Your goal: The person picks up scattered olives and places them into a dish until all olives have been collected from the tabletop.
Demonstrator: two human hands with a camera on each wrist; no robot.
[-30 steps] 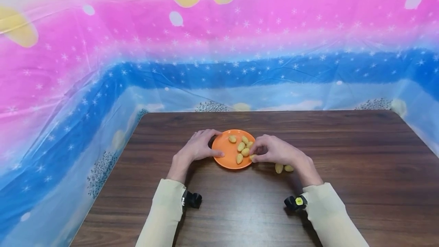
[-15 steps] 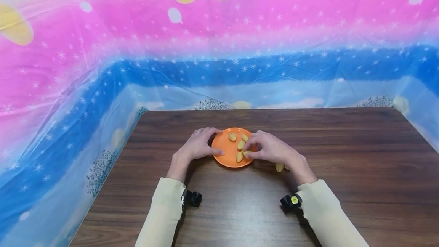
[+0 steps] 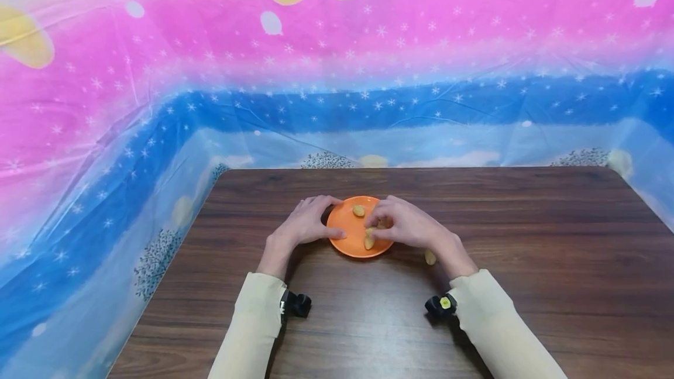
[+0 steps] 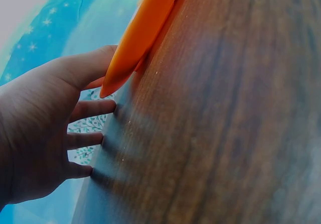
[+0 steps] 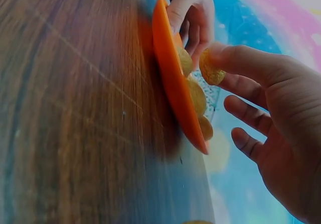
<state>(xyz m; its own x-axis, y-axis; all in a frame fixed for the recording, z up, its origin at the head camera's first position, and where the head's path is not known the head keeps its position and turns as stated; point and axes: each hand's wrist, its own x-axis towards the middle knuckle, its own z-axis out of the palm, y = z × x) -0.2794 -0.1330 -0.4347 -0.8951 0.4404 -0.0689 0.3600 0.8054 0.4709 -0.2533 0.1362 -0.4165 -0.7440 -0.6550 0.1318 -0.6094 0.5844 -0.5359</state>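
An orange plate (image 3: 348, 246) sits on the table in the head view, with several small yellow-brown, wrinkled walnuts (image 3: 358, 210) on it. My left hand (image 3: 300, 224) holds the plate's left side, its thumb over the rim; in the left wrist view its other fingertips reach the tabletop. My right hand (image 3: 416, 224) is above the right part of the plate. Between its thumb and fingers it pinches one walnut (image 5: 212, 71), raised just off the others in the right wrist view. From the head camera, this hand covers some of the walnuts on the plate.
One loose walnut (image 3: 430, 257) lies on the dark wooden table (image 3: 358, 320), beside my right wrist. Each wrist wears a small black camera. A pink and blue patterned cloth (image 3: 337, 104) hangs behind and to the sides of the table.
My right hand has moved left, farther over the plate, with a walnut between its fingers. My left hand stays at the plate's left edge.
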